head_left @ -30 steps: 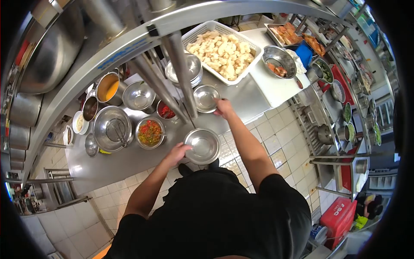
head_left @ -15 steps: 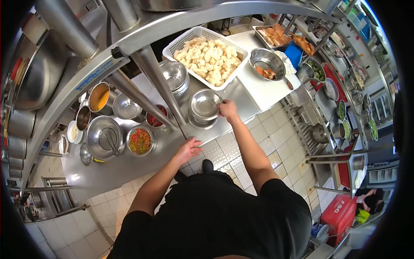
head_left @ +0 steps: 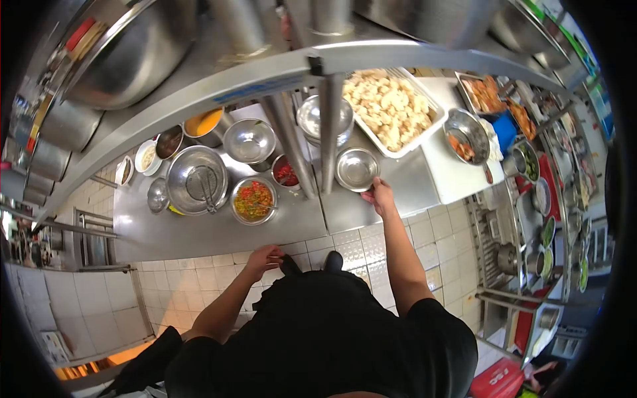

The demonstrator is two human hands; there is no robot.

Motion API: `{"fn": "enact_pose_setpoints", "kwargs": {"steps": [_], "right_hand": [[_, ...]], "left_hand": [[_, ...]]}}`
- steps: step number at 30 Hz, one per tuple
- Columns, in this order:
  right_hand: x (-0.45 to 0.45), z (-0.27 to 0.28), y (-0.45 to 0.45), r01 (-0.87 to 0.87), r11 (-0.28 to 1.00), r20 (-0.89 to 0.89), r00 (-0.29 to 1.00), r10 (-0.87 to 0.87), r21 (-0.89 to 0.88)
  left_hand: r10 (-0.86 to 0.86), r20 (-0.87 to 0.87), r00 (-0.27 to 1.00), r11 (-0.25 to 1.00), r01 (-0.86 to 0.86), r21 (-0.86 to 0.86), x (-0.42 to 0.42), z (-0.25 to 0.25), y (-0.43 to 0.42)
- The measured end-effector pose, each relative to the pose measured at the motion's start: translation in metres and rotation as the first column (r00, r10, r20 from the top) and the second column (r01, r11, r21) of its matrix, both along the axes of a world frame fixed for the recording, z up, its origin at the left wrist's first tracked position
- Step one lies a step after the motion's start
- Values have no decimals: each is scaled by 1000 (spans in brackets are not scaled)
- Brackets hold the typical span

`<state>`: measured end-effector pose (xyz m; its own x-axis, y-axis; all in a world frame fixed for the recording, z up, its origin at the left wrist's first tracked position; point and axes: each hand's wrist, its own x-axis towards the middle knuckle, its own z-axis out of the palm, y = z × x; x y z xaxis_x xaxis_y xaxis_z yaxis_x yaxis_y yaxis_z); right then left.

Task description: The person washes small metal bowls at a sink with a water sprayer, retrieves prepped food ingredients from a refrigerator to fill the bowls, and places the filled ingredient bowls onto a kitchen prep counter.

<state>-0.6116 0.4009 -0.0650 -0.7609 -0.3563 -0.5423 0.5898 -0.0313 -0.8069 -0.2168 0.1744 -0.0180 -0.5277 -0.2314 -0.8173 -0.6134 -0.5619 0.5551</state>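
Observation:
My right hand [head_left: 379,197] grips the near rim of a small steel bowl [head_left: 357,170] on the steel table [head_left: 292,229], with its fingers at the bowl's lower right edge. My left hand [head_left: 264,261] hangs in front of the table edge, holding nothing, with its fingers apart. Behind the bowl are stacked steel bowls [head_left: 325,119] and a white basket [head_left: 434,123] full of pale, lumpy pieces. To the left sits a bowl of chopped red and green peppers [head_left: 253,200], beside a small bowl of red pieces [head_left: 285,171].
A large bowl with a whisk [head_left: 196,180] and a pot of orange liquid [head_left: 204,125] stand left. A white cutting board [head_left: 451,176] and a strainer [head_left: 467,136] are at right. Shelf posts [head_left: 330,139] rise from the table; a red box [head_left: 496,379] sits lower right.
My left hand let go of a bowl and moved down, off the table edge. My right hand brought that bowl onto the one on the table. The view has turned and shifted.

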Motion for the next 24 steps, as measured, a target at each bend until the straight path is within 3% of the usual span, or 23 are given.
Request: {"fn": "enact_pose_setpoints", "kwargs": {"steps": [1, 2, 3, 4, 6, 7, 8, 9, 11, 12, 13, 15, 17, 18, 21, 24], "right_hand": [[3, 8, -1, 16, 998, 33, 999, -14, -53], [8, 15, 0, 47, 998, -25, 999, -46, 50], [16, 27, 2, 87, 985, -86, 993, -75, 149], [23, 33, 4, 135, 961, -152, 983, -101, 241], [28, -26, 13, 96, 970, -272, 962, -33, 222], [31, -49, 14, 76, 974, -330, 944, -1, 213], [51, -33, 7, -62, 965, -280, 950, 134, 254], [76, -6, -5, -195, 938, -225, 938, 264, 287], [115, 37, -30, -516, 834, -152, 824, 546, 194], [130, 44, -42, -615, 761, -208, 732, 648, 209], [146, 77, -55, -680, 667, -146, 659, 738, 304], [165, 102, -70, -723, 607, -291, 533, 794, 330], [177, 115, -80, -736, 567, -394, 429, 813, 369], [179, 129, -84, -715, 567, -372, 437, 819, 409], [195, 155, -89, -652, 586, -306, 501, 810, 482], [201, 159, -92, -593, 628, -311, 554, 772, 505]], "left_hand": [[68, 29, 997, 997, -67, -28, 5, 9, -7], [-90, 12, 996, 959, 89, -270, 9, 15, -13], [-243, 39, 969, 838, 230, -496, 12, 23, -19], [-378, 106, 920, 643, 343, -685, 13, 34, -25], [-470, -36, 882, 228, 82, -970, -17, 98, -32], [-445, -25, 895, 50, -3, -999, -35, 115, -46], [-421, -16, 907, -134, -79, -988, -55, 128, -65], [-368, 33, 929, -208, -48, -977, -77, 131, -89], [-255, 152, 955, -375, 47, -926, -116, 127, -132], [-193, 217, 957, -464, 106, -879, -131, 123, -149], [-221, 276, 935, -430, 160, -889, -141, 114, -166], [-288, 387, 876, -364, 274, -890, -154, 95, -195], [-411, 328, 851, -364, 176, -915, -160, 84, -218], [-471, 298, 830, -360, 128, -924, -164, 83, -226], [-454, 82, 887, -162, 8, -987, -166, 119, -228], [-417, -140, 898, -109, -202, -973, -171, 125, -230]]}}
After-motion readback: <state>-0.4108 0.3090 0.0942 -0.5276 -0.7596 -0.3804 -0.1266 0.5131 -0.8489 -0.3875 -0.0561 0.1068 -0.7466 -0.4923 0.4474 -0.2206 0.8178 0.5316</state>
